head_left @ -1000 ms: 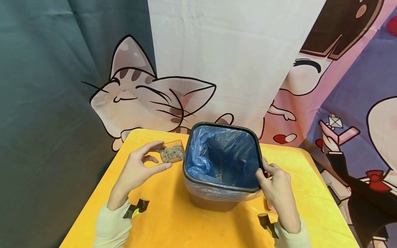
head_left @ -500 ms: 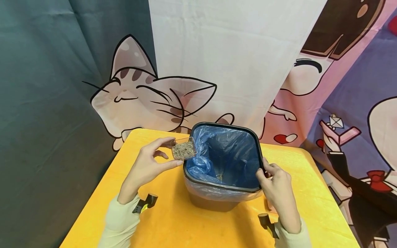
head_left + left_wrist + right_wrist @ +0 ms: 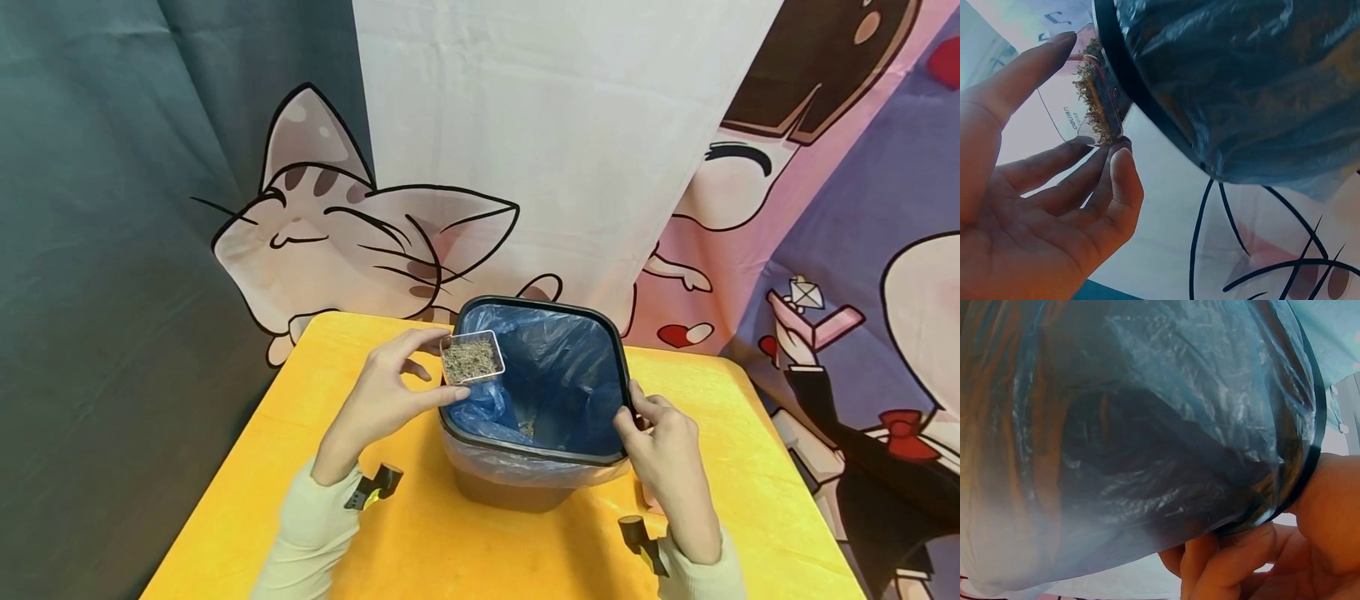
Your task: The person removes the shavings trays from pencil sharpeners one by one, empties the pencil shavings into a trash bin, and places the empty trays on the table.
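Note:
My left hand (image 3: 386,396) pinches a small clear plastic box (image 3: 501,357) between thumb and fingers. Inside it lie grey-brown shavings (image 3: 468,360), also visible as shavings (image 3: 1094,94) in the left wrist view. The box is tilted over the left side of a trash bin (image 3: 536,454) with a black rim. A translucent blue bag (image 3: 570,367) lines the bin, its edge folded over the outside. A little of the same-looking material lies inside the bag. My right hand (image 3: 667,450) grips the right side of the rim, with fingers under it in the right wrist view.
The bin stands on a yellow table (image 3: 480,550). A small pinkish object (image 3: 648,498) sits on the table, mostly hidden by the bin and right hand. Behind the table hangs a cloth (image 3: 555,150) printed with cartoon figures.
My left hand has moved right, bringing the box from beside the bin to over its opening, and tilted it. My right hand has stayed on the rim.

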Demonstrator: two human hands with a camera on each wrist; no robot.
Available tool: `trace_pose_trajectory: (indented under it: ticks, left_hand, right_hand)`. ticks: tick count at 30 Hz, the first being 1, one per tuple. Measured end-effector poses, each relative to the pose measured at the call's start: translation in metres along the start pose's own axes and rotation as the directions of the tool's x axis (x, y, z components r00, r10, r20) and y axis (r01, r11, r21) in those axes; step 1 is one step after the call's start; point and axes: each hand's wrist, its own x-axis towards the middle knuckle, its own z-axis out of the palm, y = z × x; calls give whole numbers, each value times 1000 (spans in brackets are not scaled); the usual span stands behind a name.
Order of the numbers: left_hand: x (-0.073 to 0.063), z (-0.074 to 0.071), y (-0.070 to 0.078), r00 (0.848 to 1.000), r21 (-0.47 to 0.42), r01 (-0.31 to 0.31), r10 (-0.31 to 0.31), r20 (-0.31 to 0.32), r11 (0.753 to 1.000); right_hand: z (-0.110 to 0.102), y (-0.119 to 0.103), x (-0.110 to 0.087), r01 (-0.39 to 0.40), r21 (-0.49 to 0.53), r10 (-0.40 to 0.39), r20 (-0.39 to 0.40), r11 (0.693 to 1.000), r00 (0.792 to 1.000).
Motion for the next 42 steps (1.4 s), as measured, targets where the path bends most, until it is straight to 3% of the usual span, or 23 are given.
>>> trace_pose_trajectory:
  ticks: [6,12,19,32,36,42]
  left_hand:
    - [2,9,2,1000,-12,5,-5,1,1000]
    - [1,16,4,1000,30,7,-8,21,1000]
    - [1,23,11,999,36,-30,30,23,999]
    - [1,37,20,993,135,-115,114,13,984]
    - [2,41,24,981,195,-194,194,16,962]
    - [4,48,30,948,350,-299,318,6,887]
  right_hand:
    - [-1,0,0,14,0,-14,-5,1000,1000]
    - [-2,-1,0,7,2,-7,2,1000,1000]
    - [-1,0,-1,7,-5,-7,-3,1000,1000]
    - [-2,-1,-1,14,-7,-14,5,1000,1000]
    - [-2,-1,-1,12,-5,-12,5,1000,1000]
    - [-2,0,-1,22,-15,-21,8,1000,1000]
